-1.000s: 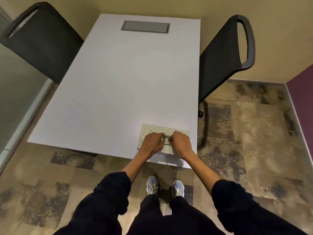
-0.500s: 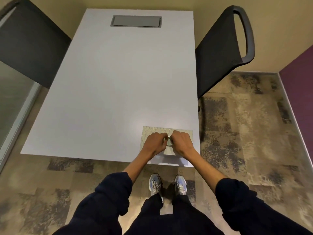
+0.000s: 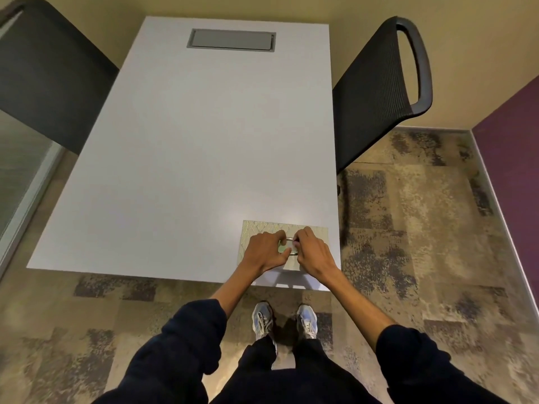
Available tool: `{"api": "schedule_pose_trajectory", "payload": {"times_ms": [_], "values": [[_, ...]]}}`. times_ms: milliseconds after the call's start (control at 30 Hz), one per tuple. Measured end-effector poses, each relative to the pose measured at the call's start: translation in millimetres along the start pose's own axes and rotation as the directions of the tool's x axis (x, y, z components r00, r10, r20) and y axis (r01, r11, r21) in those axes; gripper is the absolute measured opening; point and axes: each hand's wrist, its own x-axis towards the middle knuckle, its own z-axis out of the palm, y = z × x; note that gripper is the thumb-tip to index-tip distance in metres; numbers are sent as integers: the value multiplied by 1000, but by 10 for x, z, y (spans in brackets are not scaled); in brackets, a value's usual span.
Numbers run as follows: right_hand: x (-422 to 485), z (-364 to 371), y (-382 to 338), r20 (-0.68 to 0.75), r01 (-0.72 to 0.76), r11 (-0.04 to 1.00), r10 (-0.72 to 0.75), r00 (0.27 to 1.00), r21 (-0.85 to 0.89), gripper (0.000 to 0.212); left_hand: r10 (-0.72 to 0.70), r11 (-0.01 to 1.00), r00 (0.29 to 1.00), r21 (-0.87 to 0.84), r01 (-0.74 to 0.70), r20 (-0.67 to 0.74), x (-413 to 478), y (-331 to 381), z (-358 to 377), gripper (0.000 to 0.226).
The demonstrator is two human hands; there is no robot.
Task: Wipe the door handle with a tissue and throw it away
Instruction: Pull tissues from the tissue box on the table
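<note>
A flat patterned tissue box (image 3: 260,229) lies on the white table (image 3: 204,156), close to its front right corner. Both hands are on top of the box at its oval opening (image 3: 284,246). My left hand (image 3: 264,249) presses on the box's left half, its fingers curled over the opening's left edge. My right hand (image 3: 312,252) pinches at the right rim of the opening. I cannot tell whether a tissue is between those fingertips. No door handle is in view.
Two black mesh chairs flank the table, one at the right (image 3: 376,94) and one at the left (image 3: 43,74). A grey cable hatch (image 3: 232,39) sits at the table's far end. A glass wall (image 3: 17,170) runs on the left, a purple wall (image 3: 513,158) on the right.
Both hands stay on the box at the opening, working with small finger movements. The oval opening shows more between them. The view has shifted slightly.
</note>
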Motion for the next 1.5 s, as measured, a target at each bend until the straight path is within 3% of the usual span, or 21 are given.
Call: {"api": "schedule_pose_trajectory", "payload": {"times_ms": [400, 633, 900, 1067, 1167, 1500], "values": [[-53, -37, 89, -8, 22, 975, -21, 1000, 221, 10, 37, 999, 999, 23, -36, -28, 20, -41, 43, 32], [-88, -39, 100, -20, -54, 899, 69, 997, 435, 12, 88, 996, 995, 32, -86, -49, -9, -55, 32, 40], [-99, -57, 159, -112, -3, 898, 58, 992, 440, 8, 43, 990, 997, -129, -51, -69, -89, -89, 10, 36], [-100, -22, 165, -79, 8, 922, 24, 997, 386, 27, 14, 964, 993, -262, -45, -121, -97, -94, -20, 25], [-108, 2, 135, -84, 32, 930, -1, 997, 367, 32, -6, 927, 989, -371, -51, -150, -108, -53, -103, 32], [-28, -9, 118, -73, 29, 903, 2, 997, 429, 16, -73, 841, 980, -540, -39, -185, -103, -130, -262, 30]]}}
